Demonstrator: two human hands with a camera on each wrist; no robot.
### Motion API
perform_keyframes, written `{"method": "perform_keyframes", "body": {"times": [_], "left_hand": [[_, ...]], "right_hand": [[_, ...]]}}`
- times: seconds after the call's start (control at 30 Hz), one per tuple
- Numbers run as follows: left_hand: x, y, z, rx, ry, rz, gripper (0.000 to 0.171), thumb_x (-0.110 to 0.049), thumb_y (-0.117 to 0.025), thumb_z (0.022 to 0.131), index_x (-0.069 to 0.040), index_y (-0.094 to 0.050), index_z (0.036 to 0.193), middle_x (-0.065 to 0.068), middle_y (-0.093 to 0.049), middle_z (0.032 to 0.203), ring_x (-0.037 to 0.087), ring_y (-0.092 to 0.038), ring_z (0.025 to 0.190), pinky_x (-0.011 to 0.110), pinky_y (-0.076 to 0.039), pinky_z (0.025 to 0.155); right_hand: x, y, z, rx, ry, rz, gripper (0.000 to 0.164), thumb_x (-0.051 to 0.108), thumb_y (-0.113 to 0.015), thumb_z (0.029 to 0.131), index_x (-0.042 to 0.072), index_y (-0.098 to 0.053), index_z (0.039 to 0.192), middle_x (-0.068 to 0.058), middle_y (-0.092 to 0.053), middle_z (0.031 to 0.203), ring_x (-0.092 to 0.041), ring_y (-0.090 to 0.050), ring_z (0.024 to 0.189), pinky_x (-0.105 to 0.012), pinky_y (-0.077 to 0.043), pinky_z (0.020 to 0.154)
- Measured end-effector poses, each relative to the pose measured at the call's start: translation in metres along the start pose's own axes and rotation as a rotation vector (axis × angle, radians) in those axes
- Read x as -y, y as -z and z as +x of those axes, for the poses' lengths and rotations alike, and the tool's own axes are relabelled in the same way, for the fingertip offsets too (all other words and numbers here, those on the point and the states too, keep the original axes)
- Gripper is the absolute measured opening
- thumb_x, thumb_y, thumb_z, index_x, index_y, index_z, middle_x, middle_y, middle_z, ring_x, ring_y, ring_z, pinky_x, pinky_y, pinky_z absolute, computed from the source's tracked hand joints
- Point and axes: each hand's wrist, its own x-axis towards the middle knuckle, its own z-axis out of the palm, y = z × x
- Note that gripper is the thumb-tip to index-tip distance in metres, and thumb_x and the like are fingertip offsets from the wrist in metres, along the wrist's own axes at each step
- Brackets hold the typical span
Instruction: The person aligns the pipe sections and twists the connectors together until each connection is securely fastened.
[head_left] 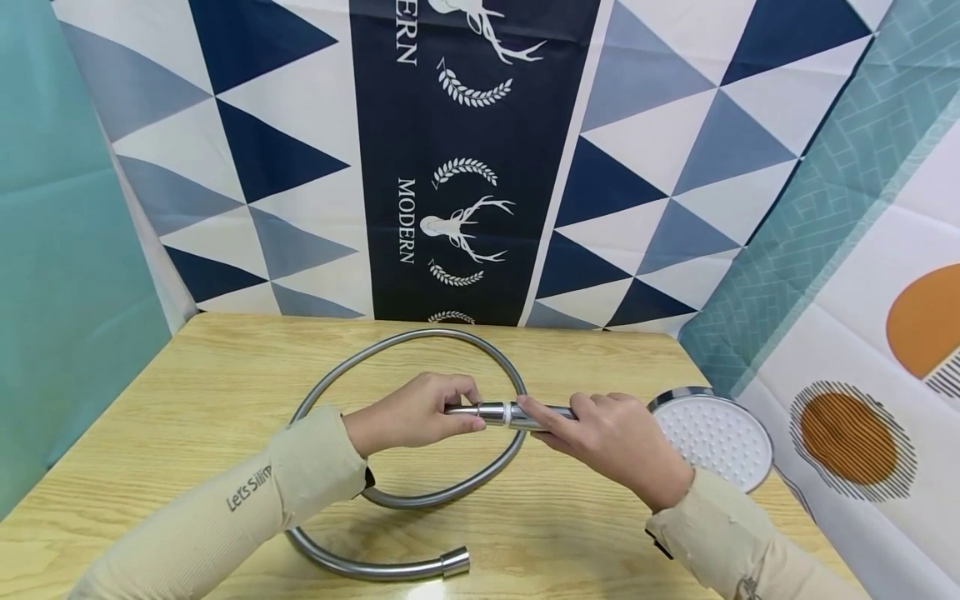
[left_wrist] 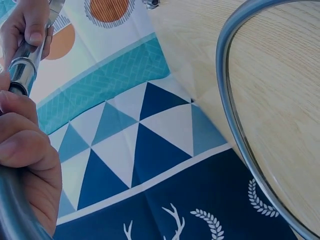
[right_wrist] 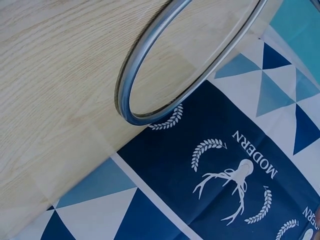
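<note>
My left hand [head_left: 420, 414] pinches the end of a grey metallic shower hose [head_left: 442, 332] just behind its chrome connector [head_left: 492, 412]. The right hand [head_left: 611, 433] grips the chrome handle of a shower head [head_left: 716, 437], whose round white spray face points up at the right. Connector and handle meet end to end between the hands, with a white ring showing at the joint. In the left wrist view, chrome connector [left_wrist: 23, 72] and both hands appear at the upper left. The right wrist view shows a loop of hose [right_wrist: 123, 102], not the grip.
The hose loops over the wooden table [head_left: 187, 433], and its other end, a chrome nut [head_left: 455, 562], lies near the front edge. A patterned cloth [head_left: 292, 167] hangs behind the table. Another cloth [head_left: 847, 333] stands along the right side, close to the shower head.
</note>
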Motion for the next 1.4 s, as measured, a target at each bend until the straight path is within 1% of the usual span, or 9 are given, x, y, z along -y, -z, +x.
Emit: {"method": "perform_keyframes", "body": {"times": [0.17, 0.27, 0.5, 0.63, 0.73, 0.93, 1.1, 1.27, 1.4], "left_hand": [[0.0001, 0.0004, -0.0018, -0.02, -0.022, -0.063, 0.01, -0.011, -0.062, 0.094, -0.002, -0.062, 0.089, -0.007, -0.044, 0.06, 0.003, -0.036, 0.05, 0.02, -0.029, 0.048], [0.0015, 0.0007, -0.002, -0.028, -0.053, -0.063, 0.013, -0.011, -0.058, 0.096, -0.001, -0.062, 0.089, -0.007, -0.041, 0.06, 0.003, -0.034, 0.05, 0.02, -0.028, 0.047], [0.0044, 0.002, -0.0007, 0.024, -0.039, 0.01, 0.013, -0.011, -0.061, 0.095, -0.002, -0.061, 0.085, -0.007, -0.041, 0.062, 0.001, -0.034, 0.051, 0.019, -0.029, 0.047], [0.0033, 0.0033, 0.0011, 0.06, -0.019, 0.078, 0.019, -0.014, -0.06, 0.096, -0.002, -0.065, 0.082, -0.008, -0.039, 0.059, 0.001, -0.033, 0.05, 0.018, -0.028, 0.047], [0.0024, 0.0037, 0.0017, 0.073, -0.004, 0.081, 0.022, -0.015, -0.059, 0.096, -0.001, -0.069, 0.083, -0.008, -0.037, 0.056, 0.001, -0.031, 0.048, 0.018, -0.026, 0.045], [0.0039, 0.0028, 0.0021, 0.025, 0.014, 0.043, 0.019, -0.014, -0.062, 0.095, 0.0, -0.073, 0.088, -0.009, -0.036, 0.055, 0.002, -0.03, 0.047, 0.018, -0.024, 0.045], [0.0048, 0.0022, 0.0018, -0.026, 0.002, 0.04, 0.015, -0.013, -0.067, 0.091, 0.0, -0.074, 0.09, -0.008, -0.045, 0.058, 0.001, -0.033, 0.049, 0.019, -0.026, 0.046], [0.0042, 0.0014, 0.0007, -0.069, -0.032, 0.058, 0.014, -0.012, -0.069, 0.089, 0.001, -0.074, 0.09, -0.007, -0.052, 0.062, -0.001, -0.035, 0.05, 0.018, -0.029, 0.047], [0.0031, 0.0012, -0.0002, -0.089, -0.065, 0.066, 0.012, -0.011, -0.07, 0.088, 0.0, -0.074, 0.089, -0.007, -0.052, 0.061, -0.001, -0.035, 0.05, 0.018, -0.029, 0.046]], "right_hand": [[-0.0012, -0.0011, 0.0018, -0.02, 0.007, -0.013, 0.045, 0.039, -0.026, 0.106, 0.017, -0.061, 0.125, 0.0, -0.032, 0.052, -0.007, -0.02, 0.039, -0.018, -0.017, 0.038], [-0.0026, -0.0008, 0.0029, -0.024, 0.017, -0.025, 0.044, 0.038, -0.026, 0.106, 0.017, -0.06, 0.125, 0.0, -0.032, 0.052, -0.008, -0.02, 0.04, -0.019, -0.017, 0.038], [-0.0019, -0.0019, 0.002, -0.013, 0.048, -0.026, 0.042, 0.038, -0.028, 0.106, 0.017, -0.059, 0.126, 0.0, -0.034, 0.052, -0.008, -0.021, 0.039, -0.018, -0.017, 0.038], [-0.0008, -0.0025, 0.0016, -0.013, 0.049, -0.038, 0.042, 0.037, -0.027, 0.106, 0.018, -0.059, 0.126, 0.0, -0.034, 0.052, -0.008, -0.022, 0.038, -0.019, -0.017, 0.037], [-0.0008, -0.0029, 0.0019, -0.015, 0.05, -0.04, 0.042, 0.037, -0.027, 0.106, 0.017, -0.059, 0.126, 0.0, -0.034, 0.052, -0.008, -0.022, 0.038, -0.019, -0.017, 0.037], [-0.002, -0.003, 0.0032, -0.001, 0.035, -0.022, 0.045, 0.037, -0.025, 0.106, 0.017, -0.06, 0.125, 0.0, -0.035, 0.052, -0.008, -0.023, 0.038, -0.019, -0.019, 0.037], [-0.0031, -0.0032, 0.0047, -0.002, 0.029, -0.022, 0.045, 0.038, -0.026, 0.106, 0.016, -0.061, 0.125, -0.001, -0.036, 0.052, -0.009, -0.024, 0.038, -0.019, -0.021, 0.037], [-0.0041, -0.0036, 0.006, -0.007, 0.018, -0.024, 0.045, 0.038, -0.026, 0.106, 0.016, -0.062, 0.124, -0.002, -0.037, 0.052, -0.01, -0.026, 0.037, -0.02, -0.022, 0.036], [-0.0052, -0.0034, 0.0065, -0.009, 0.005, -0.01, 0.046, 0.038, -0.026, 0.106, 0.016, -0.063, 0.123, -0.002, -0.037, 0.053, -0.009, -0.026, 0.037, -0.02, -0.022, 0.037]]}}
